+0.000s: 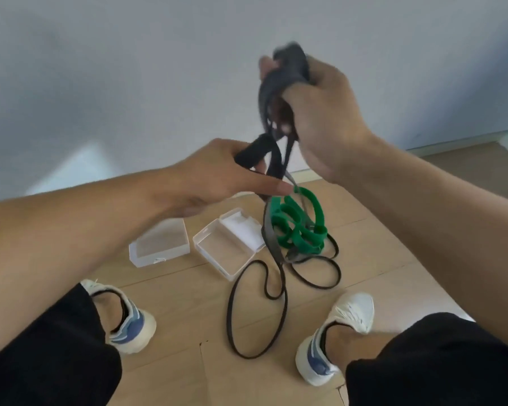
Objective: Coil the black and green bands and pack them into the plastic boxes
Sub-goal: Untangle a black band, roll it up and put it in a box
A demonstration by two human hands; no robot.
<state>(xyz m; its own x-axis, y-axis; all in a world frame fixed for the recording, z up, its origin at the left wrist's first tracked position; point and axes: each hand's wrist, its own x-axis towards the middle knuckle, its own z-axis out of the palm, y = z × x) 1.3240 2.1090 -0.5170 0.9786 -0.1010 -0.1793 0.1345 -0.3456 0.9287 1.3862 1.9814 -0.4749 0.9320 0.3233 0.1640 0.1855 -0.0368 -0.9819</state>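
My right hand (pixel 320 112) is raised in front of the wall and grips several wound loops of the black band (pixel 279 80). My left hand (pixel 217 174) is lower, and its fingers curl round a lower stretch of the same band. From there the band hangs down to the floor, where its loose length (pixel 257 306) lies in loops between my feet. The green band (pixel 298 224) lies in a loose coil on the floor behind it. An open clear plastic box (pixel 217 253) sits left of the green coil. A second plastic box (pixel 159 244), lid down, lies further left.
I am crouched over a wooden floor (pixel 379 259) close to a pale wall (pixel 129 68). My two feet in white and blue sneakers (pixel 129 323) (pixel 335 332) flank the loose band. Black trouser legs fill the lower corners.
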